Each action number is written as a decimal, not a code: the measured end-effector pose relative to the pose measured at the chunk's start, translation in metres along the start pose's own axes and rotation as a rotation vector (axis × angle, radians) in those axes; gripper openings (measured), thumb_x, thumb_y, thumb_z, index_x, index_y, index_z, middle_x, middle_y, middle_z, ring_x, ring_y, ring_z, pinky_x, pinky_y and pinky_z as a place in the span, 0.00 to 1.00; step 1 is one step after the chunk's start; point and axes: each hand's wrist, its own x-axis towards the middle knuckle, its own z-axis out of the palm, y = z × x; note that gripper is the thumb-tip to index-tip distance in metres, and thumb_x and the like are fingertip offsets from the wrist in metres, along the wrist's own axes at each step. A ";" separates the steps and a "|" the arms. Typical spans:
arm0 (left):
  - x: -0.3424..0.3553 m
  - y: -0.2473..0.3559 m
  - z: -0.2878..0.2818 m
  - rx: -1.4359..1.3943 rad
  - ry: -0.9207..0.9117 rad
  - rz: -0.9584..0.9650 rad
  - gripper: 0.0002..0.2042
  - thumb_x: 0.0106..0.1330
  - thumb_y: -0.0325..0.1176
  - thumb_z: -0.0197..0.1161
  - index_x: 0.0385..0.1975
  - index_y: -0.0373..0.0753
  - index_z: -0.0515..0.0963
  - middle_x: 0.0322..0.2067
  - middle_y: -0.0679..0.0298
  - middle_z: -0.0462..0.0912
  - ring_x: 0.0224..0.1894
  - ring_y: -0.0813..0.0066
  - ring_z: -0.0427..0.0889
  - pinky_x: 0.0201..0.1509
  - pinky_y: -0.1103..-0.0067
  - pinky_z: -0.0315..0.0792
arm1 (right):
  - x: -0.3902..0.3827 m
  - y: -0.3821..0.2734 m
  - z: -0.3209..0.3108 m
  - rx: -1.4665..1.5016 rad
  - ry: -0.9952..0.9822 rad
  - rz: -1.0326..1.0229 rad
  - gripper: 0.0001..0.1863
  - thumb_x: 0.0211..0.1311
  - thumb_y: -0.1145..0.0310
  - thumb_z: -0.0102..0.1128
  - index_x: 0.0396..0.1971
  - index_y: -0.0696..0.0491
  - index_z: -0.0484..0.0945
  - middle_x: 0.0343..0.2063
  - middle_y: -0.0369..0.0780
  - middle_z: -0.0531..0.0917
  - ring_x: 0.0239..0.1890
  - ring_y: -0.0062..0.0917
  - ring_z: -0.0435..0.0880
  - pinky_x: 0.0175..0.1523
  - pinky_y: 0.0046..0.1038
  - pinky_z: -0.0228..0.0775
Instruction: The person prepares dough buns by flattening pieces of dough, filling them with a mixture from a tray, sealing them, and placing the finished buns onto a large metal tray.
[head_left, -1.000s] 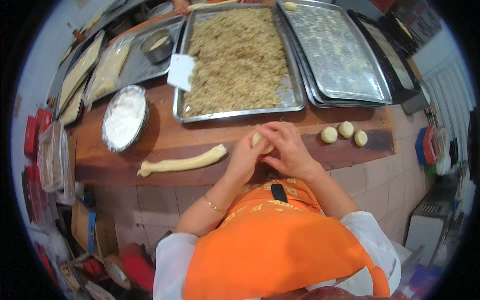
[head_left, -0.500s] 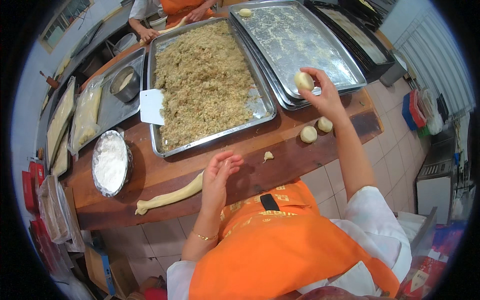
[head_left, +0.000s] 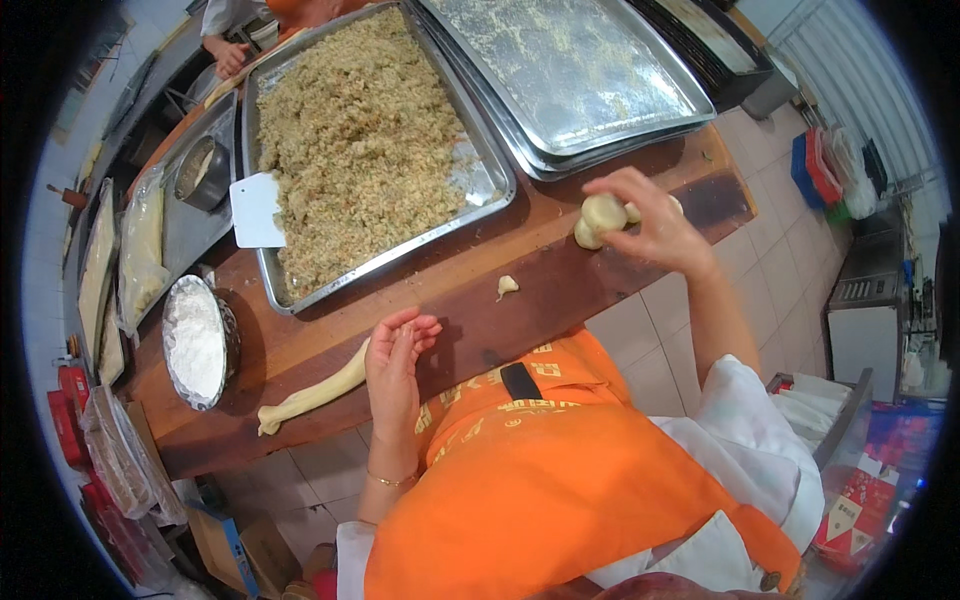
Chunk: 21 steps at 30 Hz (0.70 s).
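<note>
At the tabletop's (head_left: 440, 300) near edge: left hand (head_left: 398, 365), grip loosely curled, nothing seen in it, beside the dough rope (head_left: 312, 397). A stray wrist could drag the rope off. Farther in, a loose dough scrap (head_left: 508, 287); may stick to a palm. To the right, right hand (head_left: 655, 225), grip pinching a dough ball (head_left: 604, 212) close by another ball (head_left: 585, 236); crowding could dent or stick them. Beyond, white scraper (head_left: 258, 212) overhangs the filling tray (head_left: 483, 172); a bump might tip it.
</note>
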 end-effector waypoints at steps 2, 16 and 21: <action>0.003 0.001 0.007 0.004 -0.019 -0.017 0.12 0.76 0.32 0.53 0.52 0.32 0.73 0.44 0.56 0.83 0.46 0.71 0.83 0.52 0.77 0.76 | -0.010 0.009 0.018 -0.114 -0.027 0.047 0.29 0.47 0.78 0.67 0.54 0.51 0.76 0.49 0.44 0.75 0.56 0.41 0.75 0.61 0.36 0.68; 0.001 0.003 0.015 -0.019 -0.008 -0.024 0.11 0.76 0.30 0.54 0.51 0.32 0.72 0.43 0.57 0.83 0.45 0.73 0.83 0.51 0.79 0.76 | 0.010 0.009 0.004 0.200 -0.114 0.199 0.21 0.51 0.71 0.70 0.47 0.53 0.77 0.42 0.40 0.83 0.48 0.30 0.82 0.55 0.30 0.74; 0.002 0.006 0.019 -0.035 -0.014 -0.001 0.10 0.76 0.29 0.53 0.51 0.33 0.72 0.42 0.57 0.83 0.45 0.73 0.83 0.51 0.78 0.76 | 0.096 -0.005 -0.029 0.025 0.152 -0.124 0.22 0.53 0.65 0.73 0.47 0.51 0.76 0.41 0.41 0.82 0.45 0.32 0.83 0.52 0.32 0.75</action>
